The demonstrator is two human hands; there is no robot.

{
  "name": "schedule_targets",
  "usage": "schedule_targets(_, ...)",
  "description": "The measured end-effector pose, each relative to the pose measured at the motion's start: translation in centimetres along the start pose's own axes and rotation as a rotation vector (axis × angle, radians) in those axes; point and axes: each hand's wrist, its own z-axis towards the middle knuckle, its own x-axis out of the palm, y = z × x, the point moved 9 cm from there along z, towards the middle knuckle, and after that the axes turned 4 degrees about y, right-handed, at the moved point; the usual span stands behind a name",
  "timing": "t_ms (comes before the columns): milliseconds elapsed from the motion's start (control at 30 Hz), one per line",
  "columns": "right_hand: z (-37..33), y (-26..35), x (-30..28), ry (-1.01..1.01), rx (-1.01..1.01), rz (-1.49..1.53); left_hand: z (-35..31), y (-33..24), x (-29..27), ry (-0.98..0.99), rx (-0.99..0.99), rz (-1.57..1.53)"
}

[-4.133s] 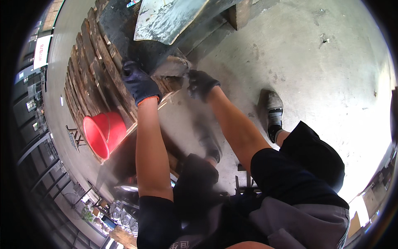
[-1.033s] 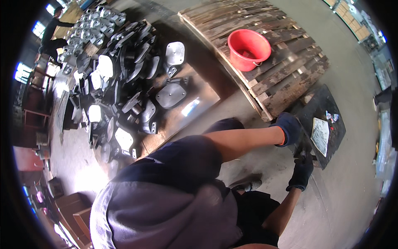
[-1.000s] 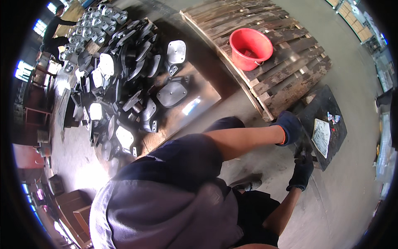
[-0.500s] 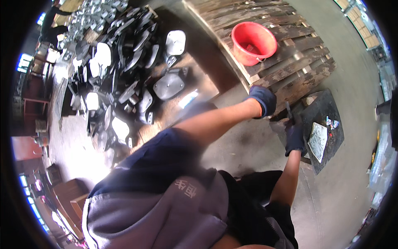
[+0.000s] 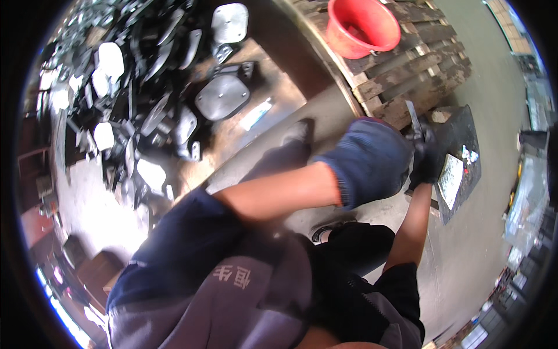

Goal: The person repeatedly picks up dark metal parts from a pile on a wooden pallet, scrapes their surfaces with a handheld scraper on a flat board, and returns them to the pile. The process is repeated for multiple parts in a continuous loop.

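Note:
My left hand (image 5: 375, 160), in a dark blue glove with an orange-edged cuff, is raised close to the camera. The back of the glove shows; its fingers are hidden, so I cannot see what, if anything, it holds. Just right of it, my right hand (image 5: 426, 157) in a dark glove is closed around a flat metal strip-like tool (image 5: 412, 113), whose exact kind is unclear. The tool's grey end sticks up past the fingers. Under and beside the right hand lies a black board (image 5: 465, 131), with a pale sheet (image 5: 450, 181) and small bright bits (image 5: 469, 154) on it.
A red bucket (image 5: 363, 29) stands on a wooden pallet (image 5: 401, 81) ahead. Many metal parts are heaped at left, with a flat plate-shaped part (image 5: 222, 96) on a brown sheet (image 5: 279, 87) at the heap's edge. Plastic-wrapped goods (image 5: 526, 192) stand at far right.
My left hand has come from the pallet's edge nearer the camera and closer to my right hand. The view has shifted, with bucket and heap higher in the picture. The right hand keeps its tool.

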Motion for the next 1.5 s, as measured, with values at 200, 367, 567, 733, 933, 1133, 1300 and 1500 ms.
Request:
schedule_targets(200,14.2,9.0,-0.4,-0.087,-0.367,-0.404,-0.8,16.0,-0.8,-0.426,-0.222,-0.472)
schedule_targets(367,25.3,13.4,8.4,0.143,-0.441,-0.821,-1.0,27.4,6.2,-0.631,-0.296,0.232)
schedule_targets(567,30.5,8.2,19.2,0.54,-0.468,-1.994,0.0,31.8,9.7,-0.525,-0.411,0.409)
schedule_targets(733,33.3,5.2,20.1,0.485,-0.379,-1.826,0.5,32.1,9.5,-0.509,-0.405,0.313)
schedule_targets(933,34.8,5.1,19.4,0.452,-0.129,-1.294,0.3,32.3,9.6,-0.498,-0.457,0.314)
schedule_targets(1133,33.8,4.3,18.9,0.372,-0.304,-1.485,1.0,32.3,9.7,-0.509,-0.405,0.33)
schedule_targets(1300,33.6,7.5,16.0,0.569,-0.358,-1.014,0.8,31.7,9.8,-0.577,-0.357,0.359)
schedule_targets(1500,20.2,8.0,0.4,-0.323,-0.217,-0.68,0.3,31.6,9.4,-0.585,-0.368,0.381)
